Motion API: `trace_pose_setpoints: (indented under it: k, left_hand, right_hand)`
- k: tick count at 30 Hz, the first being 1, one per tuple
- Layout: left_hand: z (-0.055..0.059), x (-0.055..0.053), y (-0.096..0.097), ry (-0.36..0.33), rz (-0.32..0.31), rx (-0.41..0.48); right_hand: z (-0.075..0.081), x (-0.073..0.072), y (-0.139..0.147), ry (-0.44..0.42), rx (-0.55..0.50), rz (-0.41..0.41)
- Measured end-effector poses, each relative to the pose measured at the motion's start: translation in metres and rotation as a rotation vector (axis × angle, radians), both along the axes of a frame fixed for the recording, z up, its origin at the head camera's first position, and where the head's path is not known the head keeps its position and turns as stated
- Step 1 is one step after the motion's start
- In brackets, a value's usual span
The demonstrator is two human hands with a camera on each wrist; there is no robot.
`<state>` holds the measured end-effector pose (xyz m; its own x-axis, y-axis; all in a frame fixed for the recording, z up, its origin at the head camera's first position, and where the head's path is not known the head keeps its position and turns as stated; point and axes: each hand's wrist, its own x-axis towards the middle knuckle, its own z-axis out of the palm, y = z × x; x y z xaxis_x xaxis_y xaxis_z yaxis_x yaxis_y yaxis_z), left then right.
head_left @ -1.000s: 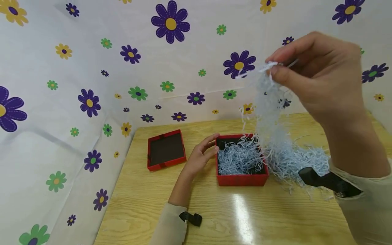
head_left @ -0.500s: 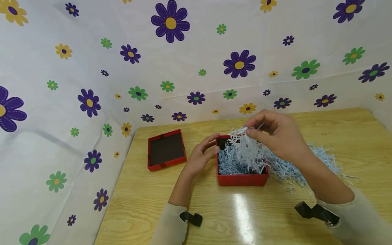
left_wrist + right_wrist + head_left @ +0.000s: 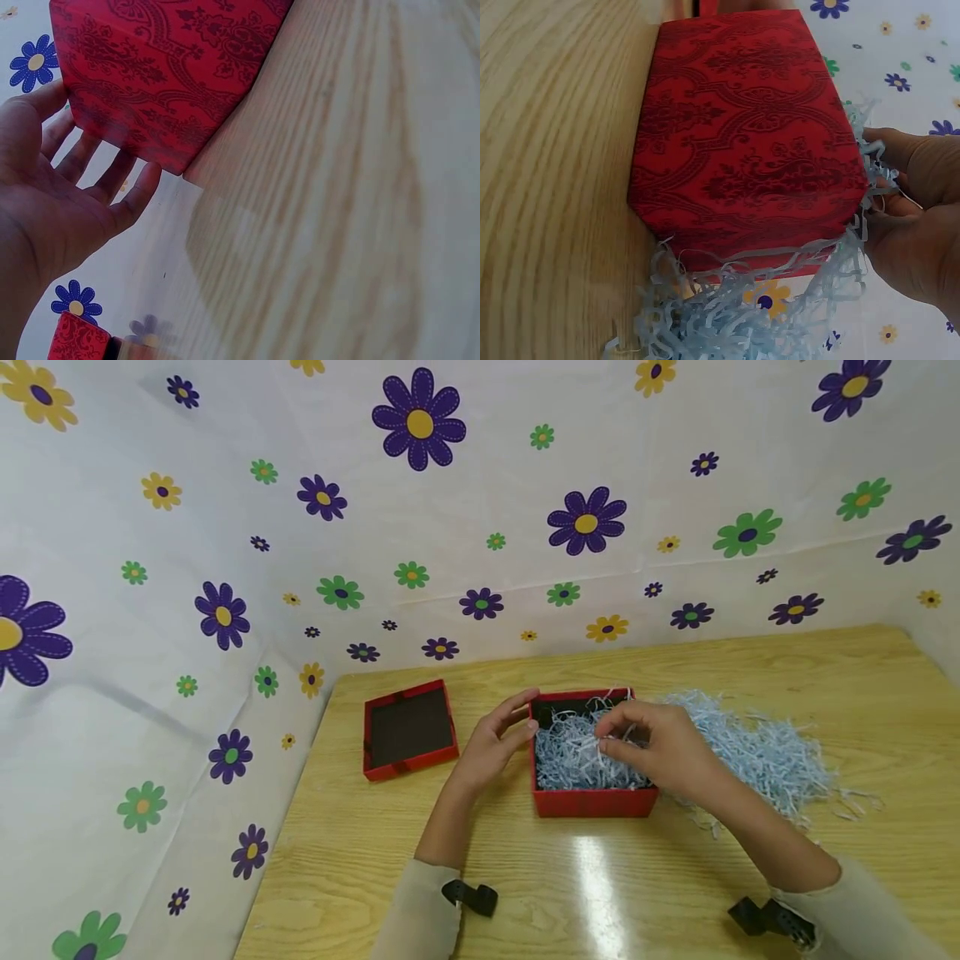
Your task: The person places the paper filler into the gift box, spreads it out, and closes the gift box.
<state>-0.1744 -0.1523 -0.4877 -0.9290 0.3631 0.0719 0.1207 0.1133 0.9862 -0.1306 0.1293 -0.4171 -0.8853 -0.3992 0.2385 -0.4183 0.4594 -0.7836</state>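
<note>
A red box (image 3: 595, 803) with a dark damask pattern stands on the table, filled with pale blue shredded paper (image 3: 564, 753). My left hand (image 3: 489, 745) rests against its left side, fingers spread and lightly bent; the left wrist view shows the fingertips touching the wall of the box (image 3: 165, 82). Over the right part of the box, my right hand (image 3: 663, 747) pinches some paper shreds between thumb and fingers, low against the filling. In the right wrist view, strands (image 3: 874, 161) stick out around the fingertips of the right hand (image 3: 922, 214).
A loose pile of the same shredded paper (image 3: 765, 760) lies right of the box, with strands scattered around it. Left of the box is its red lid (image 3: 411, 731), dark inside facing up. A flower-printed sheet (image 3: 495, 468) hangs behind the wooden table (image 3: 360, 860).
My right hand has come down from high on the right, carrying a hanging clump of shredded paper into the box. The left hand has stayed at the box's left side.
</note>
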Motion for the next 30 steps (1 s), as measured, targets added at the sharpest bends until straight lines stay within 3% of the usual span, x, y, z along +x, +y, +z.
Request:
trace_pose_setpoints:
  k: [7,14,21,30]
  left_hand:
    - [-0.001,0.000,-0.001,-0.009,-0.002,0.013]
    - [0.001,0.000,-0.001,-0.015,-0.002,0.015]
    - [0.002,0.000,0.001,-0.010,-0.006,0.033]
    - [0.000,0.002,0.000,-0.017,-0.006,0.028]
  right_hand:
    - [-0.004,0.000,0.002,-0.005,0.039,0.056]
    - [0.006,0.002,0.007,0.009,-0.003,0.057]
    - [0.021,0.000,0.032,0.084,-0.012,-0.104]
    - [0.026,-0.006,0.082,0.066,-0.020,-0.329]
